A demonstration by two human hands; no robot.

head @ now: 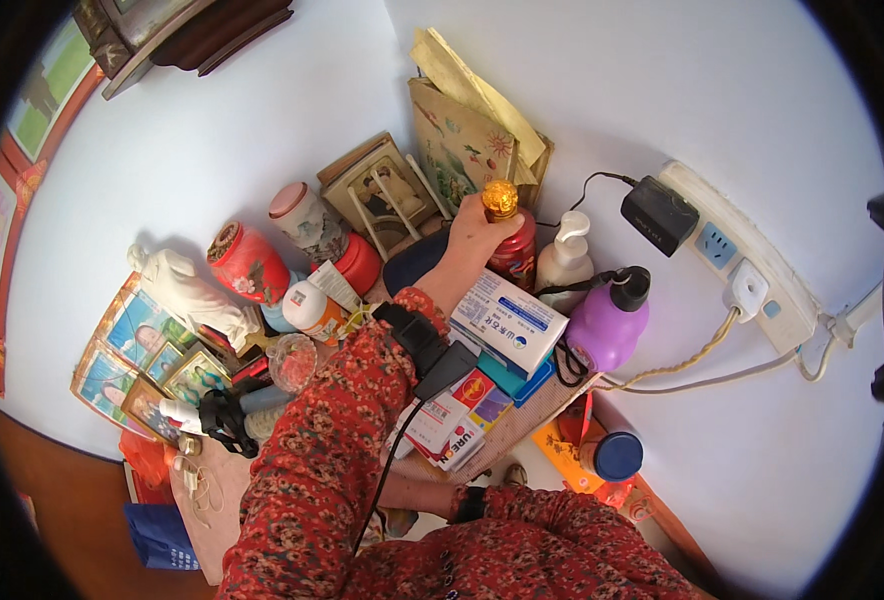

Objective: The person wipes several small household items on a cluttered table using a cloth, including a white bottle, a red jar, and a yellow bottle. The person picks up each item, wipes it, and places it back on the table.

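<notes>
My left hand (481, 231) grips the neck of a red bottle (515, 259) just below its gold cap (500, 198). The bottle stands at the back of a crowded table, beside a cream pump bottle (564, 255). A printed white and blue box (508, 322) lies in front of it. A purple bottle with a black cap (608, 322) is to the right. Picture frames and books (460, 142) lean against the wall behind. My right hand is out of view behind my left sleeve; only its forearm and black wristband show.
Red and patterned jars (247, 262), a white figurine (186, 289), an orange and white bottle (310, 310), a glass dish (292, 361) and framed photos (149, 360) crowd the left. Medicine boxes (434, 427) lie near the front edge. A power strip (757, 277) with cords is at right.
</notes>
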